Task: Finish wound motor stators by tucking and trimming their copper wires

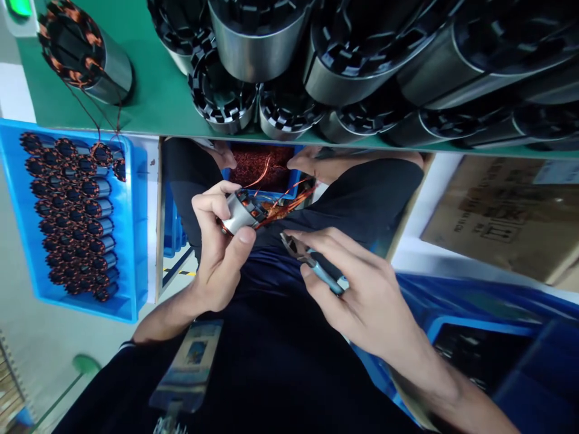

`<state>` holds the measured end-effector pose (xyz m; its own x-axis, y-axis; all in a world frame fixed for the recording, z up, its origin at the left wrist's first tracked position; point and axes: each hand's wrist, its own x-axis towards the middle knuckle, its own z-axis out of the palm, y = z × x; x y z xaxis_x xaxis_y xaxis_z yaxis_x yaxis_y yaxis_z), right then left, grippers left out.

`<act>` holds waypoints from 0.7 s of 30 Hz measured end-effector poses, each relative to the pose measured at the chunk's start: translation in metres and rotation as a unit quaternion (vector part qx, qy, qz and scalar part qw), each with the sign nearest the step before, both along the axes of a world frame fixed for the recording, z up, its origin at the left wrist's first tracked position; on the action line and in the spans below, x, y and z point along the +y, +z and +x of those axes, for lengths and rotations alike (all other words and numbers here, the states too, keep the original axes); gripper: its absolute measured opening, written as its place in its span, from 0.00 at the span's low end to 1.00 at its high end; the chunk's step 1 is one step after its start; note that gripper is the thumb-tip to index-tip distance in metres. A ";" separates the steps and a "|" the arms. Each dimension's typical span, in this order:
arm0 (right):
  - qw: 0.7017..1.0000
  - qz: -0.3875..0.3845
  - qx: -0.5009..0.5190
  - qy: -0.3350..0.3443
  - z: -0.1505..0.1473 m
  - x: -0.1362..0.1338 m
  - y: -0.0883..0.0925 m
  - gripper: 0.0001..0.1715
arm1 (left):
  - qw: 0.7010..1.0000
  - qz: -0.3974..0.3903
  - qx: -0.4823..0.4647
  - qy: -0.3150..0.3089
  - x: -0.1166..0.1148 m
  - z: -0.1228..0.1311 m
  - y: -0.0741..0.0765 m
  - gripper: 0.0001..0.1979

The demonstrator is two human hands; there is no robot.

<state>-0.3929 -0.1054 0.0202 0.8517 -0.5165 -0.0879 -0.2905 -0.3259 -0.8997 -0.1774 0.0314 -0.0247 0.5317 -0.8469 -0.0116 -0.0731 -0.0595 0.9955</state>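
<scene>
My left hand [216,247] is closed around a motor stator [241,212], a silver metal cylinder with black slotted end and copper windings. Loose copper wires [289,208] stick out of its right end, several in a bundle and a few bent upward. In my right hand [357,283] is a pair of wire cutters [312,262] with blue handles. Their jaws look slightly parted and lie just below and right of the wire bundle, apart from it. My fingers hide part of the handles.
Bare stators [257,42] crowd the green bench [149,108] ahead; one wound stator [85,54] stands at its left. A blue tray [140,241] on the left holds rows of wound stators. Between my legs, a blue bin holds copper scraps [262,166]. A cardboard box [502,217] lies right.
</scene>
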 end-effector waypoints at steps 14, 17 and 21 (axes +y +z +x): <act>0.999 -0.014 0.005 0.037 0.001 -0.002 0.000 0.29 | 0.992 -0.056 -0.107 -0.034 0.003 0.005 0.003 0.17; 0.999 -0.026 0.011 0.036 -0.001 -0.002 0.000 0.29 | 0.989 -0.064 -0.127 -0.031 0.003 0.006 0.002 0.16; 0.999 -0.024 0.008 0.035 0.001 -0.002 -0.001 0.25 | 0.984 -0.081 -0.154 -0.039 0.000 0.005 0.002 0.16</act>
